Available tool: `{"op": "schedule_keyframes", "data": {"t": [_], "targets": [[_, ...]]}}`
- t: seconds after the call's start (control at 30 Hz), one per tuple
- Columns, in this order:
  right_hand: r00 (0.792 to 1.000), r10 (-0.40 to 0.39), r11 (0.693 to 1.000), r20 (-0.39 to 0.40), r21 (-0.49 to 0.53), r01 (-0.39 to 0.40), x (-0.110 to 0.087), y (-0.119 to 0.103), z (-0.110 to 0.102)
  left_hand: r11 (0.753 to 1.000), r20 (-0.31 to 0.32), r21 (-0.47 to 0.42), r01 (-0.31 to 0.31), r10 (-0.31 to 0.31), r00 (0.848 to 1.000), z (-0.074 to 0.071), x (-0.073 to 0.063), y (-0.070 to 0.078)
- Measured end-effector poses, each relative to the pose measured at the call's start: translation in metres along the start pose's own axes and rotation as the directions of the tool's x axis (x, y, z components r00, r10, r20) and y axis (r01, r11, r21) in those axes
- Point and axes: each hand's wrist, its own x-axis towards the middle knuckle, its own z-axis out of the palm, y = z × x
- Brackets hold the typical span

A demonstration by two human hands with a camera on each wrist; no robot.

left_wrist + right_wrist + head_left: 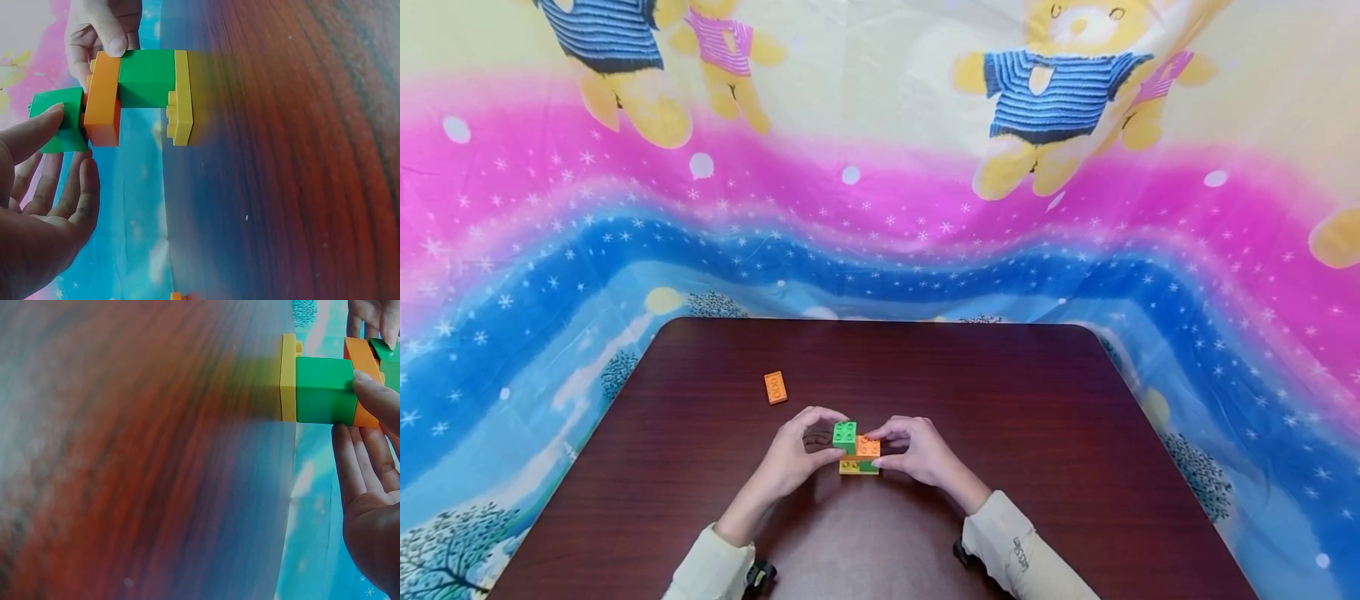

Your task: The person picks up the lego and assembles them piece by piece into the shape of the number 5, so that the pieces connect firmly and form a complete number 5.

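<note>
My left hand (793, 452) pinches a green building brick (845, 433) between thumb and fingers. That brick sits over the left half of an orange brick (868, 448), slightly tilted, with some orange studs showing between the two in the left wrist view. From the other side, my right hand (919, 452) grips the orange brick, its thumb at the seam with a second green brick (147, 78) underneath. A flat yellow brick (182, 97) forms the base of this stack on the table, its studs bare on the left half.
Farther back and to the left, a loose orange brick (776, 388) lies on the dark brown table (1000, 375). Behind the table's far edge hangs a colourful curtain (880, 217) with printed bears.
</note>
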Motion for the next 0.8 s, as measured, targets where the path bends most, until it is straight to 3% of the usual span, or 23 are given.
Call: {"op": "schedule_keyframes", "data": {"t": [0.53, 0.8], "targets": [[1.0, -0.003, 1.0, 0.0, -0.005, 0.003, -0.0005, -0.0004, 0.0006, 0.999, 0.008, -0.044, -0.02, 0.02, 1.0, 0.0032, 0.0005, -0.0043], [1.0, -0.005, 1.0, -0.001, -0.001, 0.005, -0.0005, -0.0006, 0.0001, 0.999, -0.015, -0.032, 0.009, -0.01, 1.0, 0.0064, -0.0001, -0.0069]]}}
